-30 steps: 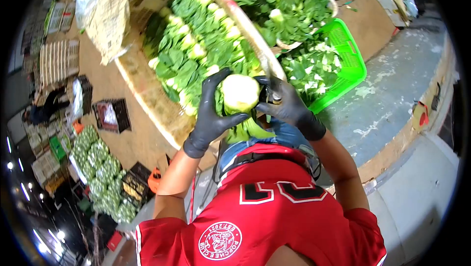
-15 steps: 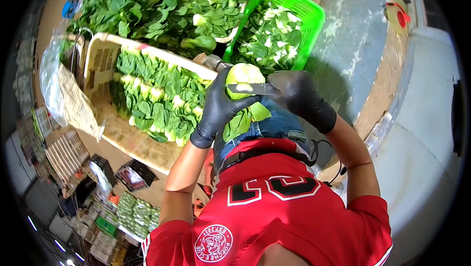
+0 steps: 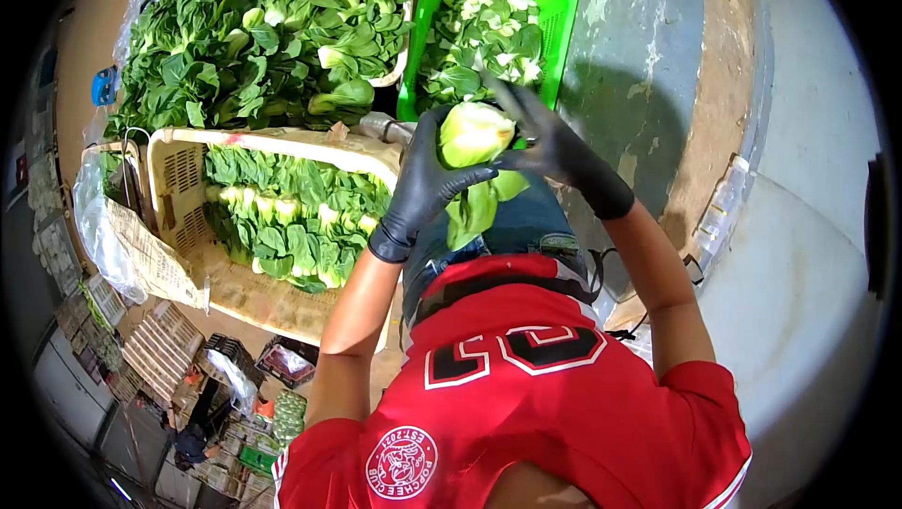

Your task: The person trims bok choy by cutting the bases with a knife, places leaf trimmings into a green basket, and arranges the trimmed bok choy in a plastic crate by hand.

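Observation:
My left hand (image 3: pixel 427 180), in a black glove, is wrapped around a head of bok choy (image 3: pixel 474 136), its pale base up and green leaves hanging below. My right hand (image 3: pixel 564 152), also gloved in black, is closed on a knife (image 3: pixel 505 94). The blade is smeared by motion and points up and away, just beyond the bok choy. Right-hand fingers come close to the side of the bok choy; I cannot tell if they touch it. Beyond both hands stands a green basket (image 3: pixel 567 35) holding cut leaves and pale trimmings (image 3: pixel 484 35).
On the left, a cream crate (image 3: pixel 272 316) holds rows of bok choy (image 3: pixel 291 227). A large heap of leafy bok choy (image 3: pixel 254 49) lies behind it. A plastic bag (image 3: pixel 103 218) hangs at the crate's left end. Farther back at lower left, a person (image 3: pixel 193 439) is among stacked goods.
The knife has left the base of the bok choy and swung up and away, turning from sideways to pointing forward. My left hand still holds the bok choy. The head view has shifted.

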Demonstrator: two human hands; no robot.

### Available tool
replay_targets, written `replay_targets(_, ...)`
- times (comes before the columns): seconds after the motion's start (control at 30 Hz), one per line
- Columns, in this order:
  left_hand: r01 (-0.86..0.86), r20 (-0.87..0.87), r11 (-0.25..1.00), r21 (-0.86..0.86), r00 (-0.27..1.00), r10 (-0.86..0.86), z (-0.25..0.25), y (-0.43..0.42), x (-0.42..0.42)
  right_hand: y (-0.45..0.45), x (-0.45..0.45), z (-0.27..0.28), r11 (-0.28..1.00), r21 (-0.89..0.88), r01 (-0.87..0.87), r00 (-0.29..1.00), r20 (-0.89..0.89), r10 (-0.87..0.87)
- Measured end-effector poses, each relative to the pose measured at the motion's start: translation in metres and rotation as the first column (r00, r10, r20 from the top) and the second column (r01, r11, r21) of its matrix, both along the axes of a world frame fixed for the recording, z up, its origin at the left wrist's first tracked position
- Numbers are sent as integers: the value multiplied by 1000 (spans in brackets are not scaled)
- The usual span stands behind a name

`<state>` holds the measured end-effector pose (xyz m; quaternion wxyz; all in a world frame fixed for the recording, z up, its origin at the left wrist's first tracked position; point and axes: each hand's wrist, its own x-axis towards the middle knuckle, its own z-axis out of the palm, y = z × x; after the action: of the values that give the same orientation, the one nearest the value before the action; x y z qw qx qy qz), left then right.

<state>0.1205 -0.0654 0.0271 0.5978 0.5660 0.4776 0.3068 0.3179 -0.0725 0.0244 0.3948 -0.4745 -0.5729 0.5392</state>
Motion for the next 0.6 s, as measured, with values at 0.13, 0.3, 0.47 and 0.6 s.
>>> replay_targets(0.13, 159, -15, 981, -112, 987, -161, 16, 17, -6, 18, 6, 10, 960, -72, -272, 956, 98, 278)
replay_targets(0.3, 435, 307, 826, -359, 890, -336, -5, 36, -33, 32, 28, -11, 906, 68, -418, 883, 266, 387)
replay_targets(0.47, 336, 378, 839, -427, 910, -172, -21, 28, -30, 35, 31, 0, 991, -84, -101, 778, 615, 131)
replay_targets(0.6, 27, 170, 986, -162, 985, 1, -11, 19, -11, 30, 29, -21, 977, 205, 64, 794, 583, -174)
